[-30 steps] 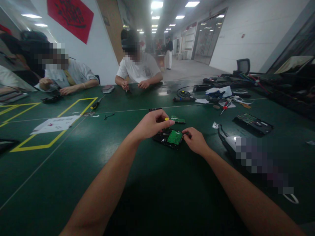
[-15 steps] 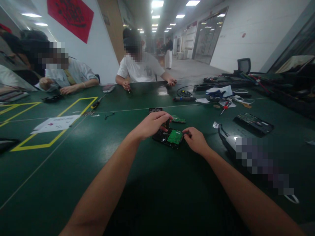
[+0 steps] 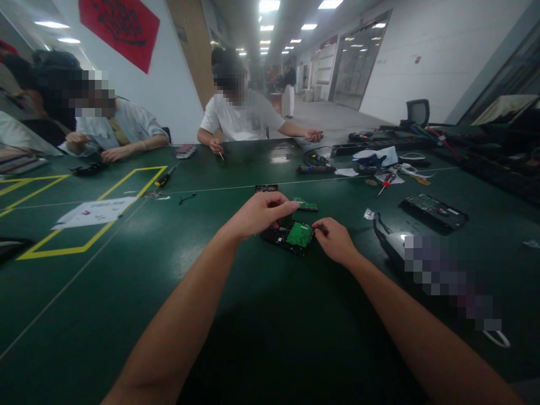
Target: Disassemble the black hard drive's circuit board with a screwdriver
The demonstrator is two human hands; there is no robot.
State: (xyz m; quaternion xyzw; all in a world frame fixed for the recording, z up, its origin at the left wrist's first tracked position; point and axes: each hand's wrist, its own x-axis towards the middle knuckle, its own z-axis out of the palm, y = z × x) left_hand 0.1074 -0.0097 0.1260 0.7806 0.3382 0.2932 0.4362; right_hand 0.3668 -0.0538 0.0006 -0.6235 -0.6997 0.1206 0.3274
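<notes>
A hard drive (image 3: 282, 242) lay flat on the dark green table (image 3: 295, 315), directly in front of the person, its green circuit board (image 3: 300, 234) facing up. The left hand (image 3: 265, 214) was over the drive's left part, thumb and fingers drawn together around a dark tool (image 3: 287, 211), mostly hidden by the fingers; where its tip sat could not be seen. The right hand (image 3: 336, 239) had its fingers bent inward, the fingertips touching the drive's right edge; whether they gripped it or only pressed against it, I could not tell. Just behind the drive was a loose green board (image 3: 307, 206), and a black part (image 3: 266, 188) showed beyond the left hand. To the right, well apart, lay a second hard drive (image 3: 434, 212) and, farther back, a red-handled screwdriver (image 3: 387, 181). A yellow-and-black screwdriver (image 3: 165, 178) lay off to the left, near a white sheet (image 3: 97, 211) bearing small pieces. Across the table, a co-worker in a white T-shirt (image 3: 240, 121) held a thin tool
</notes>
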